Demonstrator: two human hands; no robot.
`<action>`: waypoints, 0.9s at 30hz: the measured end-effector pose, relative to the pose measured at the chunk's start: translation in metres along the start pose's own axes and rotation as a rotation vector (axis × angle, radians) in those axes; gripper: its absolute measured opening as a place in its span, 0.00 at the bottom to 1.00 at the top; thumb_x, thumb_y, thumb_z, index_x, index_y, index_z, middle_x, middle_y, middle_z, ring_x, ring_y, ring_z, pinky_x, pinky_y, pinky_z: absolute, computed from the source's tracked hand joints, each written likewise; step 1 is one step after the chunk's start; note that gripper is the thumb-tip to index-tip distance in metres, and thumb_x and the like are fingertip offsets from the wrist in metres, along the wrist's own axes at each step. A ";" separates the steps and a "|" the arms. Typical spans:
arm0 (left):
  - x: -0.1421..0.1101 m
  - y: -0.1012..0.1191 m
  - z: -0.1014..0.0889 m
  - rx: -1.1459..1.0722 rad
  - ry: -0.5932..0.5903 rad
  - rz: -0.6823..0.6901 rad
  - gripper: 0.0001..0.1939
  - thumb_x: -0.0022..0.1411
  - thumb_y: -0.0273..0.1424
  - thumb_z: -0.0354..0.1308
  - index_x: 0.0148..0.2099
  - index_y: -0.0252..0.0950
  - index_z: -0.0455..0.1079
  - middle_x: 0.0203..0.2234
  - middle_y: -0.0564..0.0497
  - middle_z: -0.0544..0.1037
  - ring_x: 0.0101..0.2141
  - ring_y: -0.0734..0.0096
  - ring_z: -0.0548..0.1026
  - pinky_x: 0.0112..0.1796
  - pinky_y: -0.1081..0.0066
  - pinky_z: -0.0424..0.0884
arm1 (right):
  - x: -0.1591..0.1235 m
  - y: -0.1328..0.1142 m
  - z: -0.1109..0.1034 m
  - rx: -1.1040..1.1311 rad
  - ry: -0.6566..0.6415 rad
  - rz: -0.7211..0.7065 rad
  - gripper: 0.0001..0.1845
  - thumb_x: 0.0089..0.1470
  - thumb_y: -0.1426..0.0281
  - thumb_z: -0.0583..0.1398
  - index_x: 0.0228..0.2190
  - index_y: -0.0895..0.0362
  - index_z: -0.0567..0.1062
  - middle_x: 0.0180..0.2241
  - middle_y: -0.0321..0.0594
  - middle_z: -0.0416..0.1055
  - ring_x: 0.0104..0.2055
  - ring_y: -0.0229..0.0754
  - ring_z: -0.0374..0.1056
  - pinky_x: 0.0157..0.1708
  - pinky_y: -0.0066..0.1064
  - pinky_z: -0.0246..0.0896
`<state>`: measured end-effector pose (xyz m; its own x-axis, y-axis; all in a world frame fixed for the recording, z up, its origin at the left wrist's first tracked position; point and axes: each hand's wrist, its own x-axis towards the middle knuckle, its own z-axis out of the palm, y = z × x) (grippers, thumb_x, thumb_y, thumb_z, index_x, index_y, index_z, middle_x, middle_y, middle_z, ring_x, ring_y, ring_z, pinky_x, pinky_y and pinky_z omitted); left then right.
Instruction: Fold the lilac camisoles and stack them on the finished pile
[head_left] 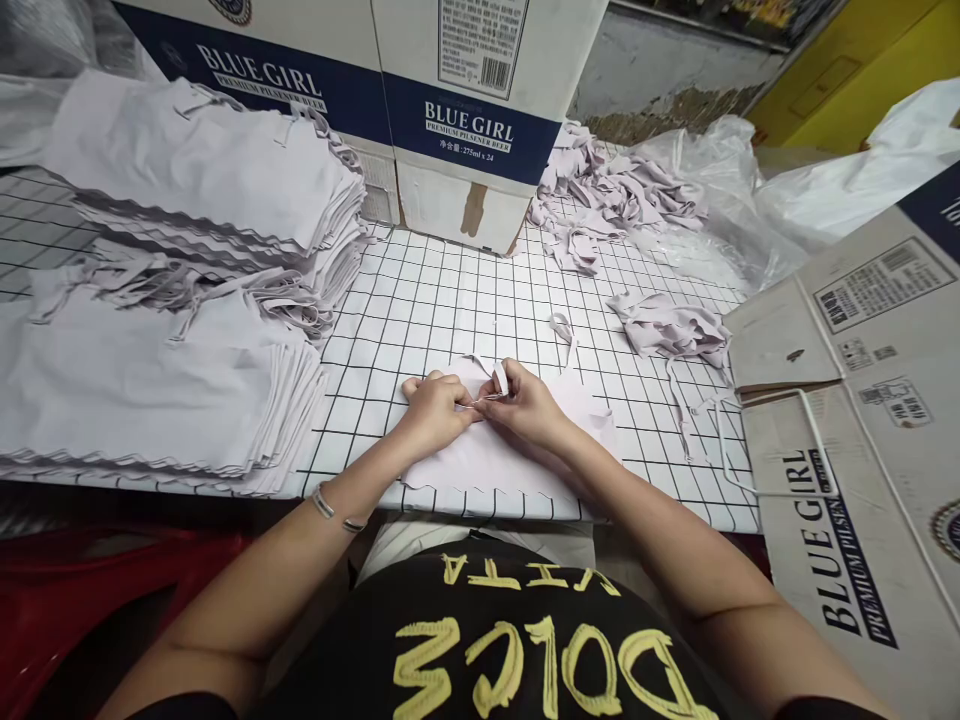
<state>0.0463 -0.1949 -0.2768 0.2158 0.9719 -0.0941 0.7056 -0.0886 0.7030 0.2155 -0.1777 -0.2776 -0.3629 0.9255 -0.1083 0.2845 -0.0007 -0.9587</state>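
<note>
A pale pinkish fabric piece (pixel 517 465) with a wavy lower edge and thin straps lies flat at the table's front edge. Over its upper part, my left hand (pixel 439 408) pinches the fabric's edge at the base of a strap. Close beside it, my right hand (pixel 525 402) has its fingers closed on the thin strap (pixel 500 377), which loops up between thumb and forefinger. The fingertips almost meet, and the exact point of grip is partly hidden. A second strap (pixel 564 335) trails onto the table beyond my right hand.
Stacks of similar fabric pieces (pixel 150 370) stand at left. A tall beer carton (pixel 465 210) is behind, another carton (pixel 862 400) at right. Crumpled fabric (pixel 667 325) and a heap of scraps (pixel 600 190) lie on the grid-patterned table (pixel 427 285), near clear plastic (pixel 727 190).
</note>
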 end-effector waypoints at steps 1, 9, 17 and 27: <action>0.000 0.000 0.000 -0.006 0.001 0.000 0.10 0.58 0.34 0.62 0.26 0.37 0.71 0.32 0.54 0.78 0.43 0.63 0.68 0.47 0.56 0.49 | -0.001 -0.001 -0.002 -0.068 -0.006 -0.017 0.16 0.45 0.68 0.64 0.29 0.54 0.60 0.31 0.34 0.69 0.31 0.37 0.66 0.31 0.31 0.61; -0.003 0.001 0.003 0.047 0.035 0.018 0.08 0.56 0.33 0.64 0.27 0.38 0.73 0.31 0.53 0.78 0.42 0.62 0.68 0.46 0.55 0.49 | 0.003 -0.018 -0.010 -0.583 -0.150 -0.286 0.08 0.49 0.73 0.57 0.28 0.54 0.59 0.28 0.36 0.64 0.30 0.39 0.59 0.31 0.31 0.53; -0.004 0.001 0.002 0.134 0.061 0.029 0.08 0.59 0.36 0.62 0.30 0.38 0.73 0.35 0.51 0.77 0.44 0.58 0.69 0.48 0.53 0.52 | 0.015 -0.024 -0.022 -0.492 -0.230 -0.136 0.07 0.45 0.72 0.60 0.29 0.56 0.66 0.26 0.35 0.65 0.28 0.38 0.58 0.29 0.30 0.52; -0.087 -0.016 0.010 0.558 -0.098 0.354 0.34 0.65 0.50 0.47 0.68 0.42 0.52 0.68 0.46 0.51 0.66 0.53 0.48 0.63 0.48 0.41 | 0.072 -0.021 -0.007 -0.209 -0.040 0.085 0.14 0.47 0.64 0.67 0.22 0.56 0.68 0.25 0.39 0.71 0.28 0.40 0.65 0.29 0.32 0.58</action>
<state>0.0231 -0.2804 -0.2863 0.5402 0.8415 -0.0071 0.8188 -0.5236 0.2353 0.1893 -0.1088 -0.2637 -0.3638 0.9096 -0.2008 0.4915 0.0043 -0.8709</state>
